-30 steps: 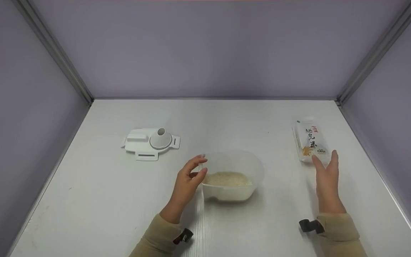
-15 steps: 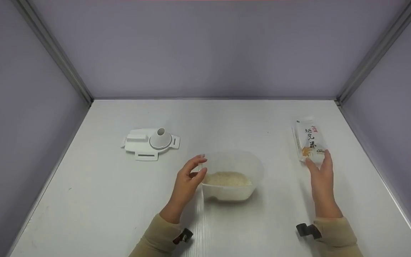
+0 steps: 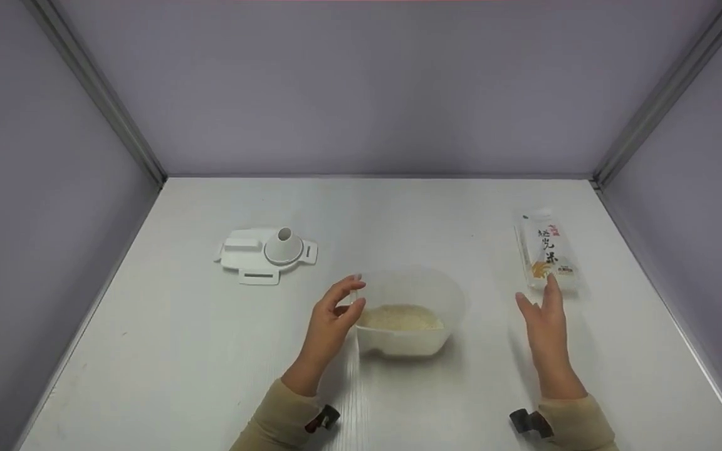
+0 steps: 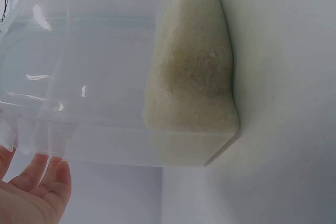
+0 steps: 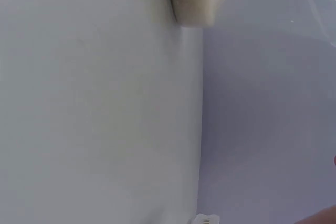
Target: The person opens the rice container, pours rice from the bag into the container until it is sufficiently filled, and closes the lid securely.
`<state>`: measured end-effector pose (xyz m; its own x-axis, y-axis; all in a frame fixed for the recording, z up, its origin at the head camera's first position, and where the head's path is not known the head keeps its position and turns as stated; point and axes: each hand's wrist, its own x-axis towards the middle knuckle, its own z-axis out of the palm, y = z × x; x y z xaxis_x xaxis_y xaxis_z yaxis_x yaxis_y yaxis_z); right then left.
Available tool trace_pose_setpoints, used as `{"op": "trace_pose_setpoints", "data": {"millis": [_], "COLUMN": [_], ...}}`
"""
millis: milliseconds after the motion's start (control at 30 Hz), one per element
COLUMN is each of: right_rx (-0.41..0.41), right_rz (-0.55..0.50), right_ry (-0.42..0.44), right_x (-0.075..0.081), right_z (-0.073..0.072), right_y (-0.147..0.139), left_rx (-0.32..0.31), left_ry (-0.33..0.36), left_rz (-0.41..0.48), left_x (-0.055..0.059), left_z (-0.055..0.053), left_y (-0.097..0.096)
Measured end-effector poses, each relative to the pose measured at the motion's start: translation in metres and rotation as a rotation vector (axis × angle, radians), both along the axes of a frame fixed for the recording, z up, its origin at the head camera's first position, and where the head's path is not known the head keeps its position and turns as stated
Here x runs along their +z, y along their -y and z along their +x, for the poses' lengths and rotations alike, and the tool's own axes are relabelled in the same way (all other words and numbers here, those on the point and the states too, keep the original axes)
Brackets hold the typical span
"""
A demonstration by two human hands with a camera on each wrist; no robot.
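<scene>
A translucent plastic container (image 3: 420, 289) stands upright on the table, with a layer of white rice (image 4: 194, 66) in its bottom. My left hand (image 3: 329, 322) holds its left rim between thumb and fingers. In the left wrist view, that hand's fingers (image 4: 63, 182) show by the container's upper end. My right hand (image 3: 546, 332) is off to the right, thumb and fingers spread with nothing in them. Just beyond its fingertips lies a clear bag of rice (image 3: 546, 250) with dark printed characters. Only a bit of the right hand enters the right wrist view.
At the back left lies a white plastic lid-like piece (image 3: 251, 257) with slotted tabs and a cone-shaped spout (image 3: 284, 245). Grey-purple panels (image 3: 373, 88) wall the white table (image 3: 148, 351) at the back and both sides.
My right hand has drawn left and back toward me, from the lower end of the rice bag. The bag lies in the same place. My left hand stays at the container's rim.
</scene>
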<state>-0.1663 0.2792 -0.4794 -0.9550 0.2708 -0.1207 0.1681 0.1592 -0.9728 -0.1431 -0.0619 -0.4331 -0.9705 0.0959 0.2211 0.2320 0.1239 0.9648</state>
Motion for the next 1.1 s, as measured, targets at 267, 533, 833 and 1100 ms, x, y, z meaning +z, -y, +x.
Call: {"op": "trace_pose_setpoints", "data": {"millis": [267, 533, 833, 1100], "right_rx": [0.097, 0.309, 0.541, 0.568], "right_rz": [-0.069, -0.147, -0.201, -0.088], "right_ry": [-0.066, -0.259, -0.409, -0.472], "right_x": [-0.003, -0.011, -0.012, -0.010], "right_z": [0.007, 0.014, 0.018, 0.022], "right_y": [0.013, 0.028, 0.044, 0.051], "left_rx": [0.004, -0.008, 0.000, 0.003], "left_ry": [0.005, 0.002, -0.022, -0.009], "left_rz": [-0.006, -0.002, -0.004, 0.009], "left_x": [0.001, 0.001, 0.001, 0.000], "left_z": [0.003, 0.001, 0.002, 0.000], "left_y": [0.000, 0.001, 0.000, 0.000]}}
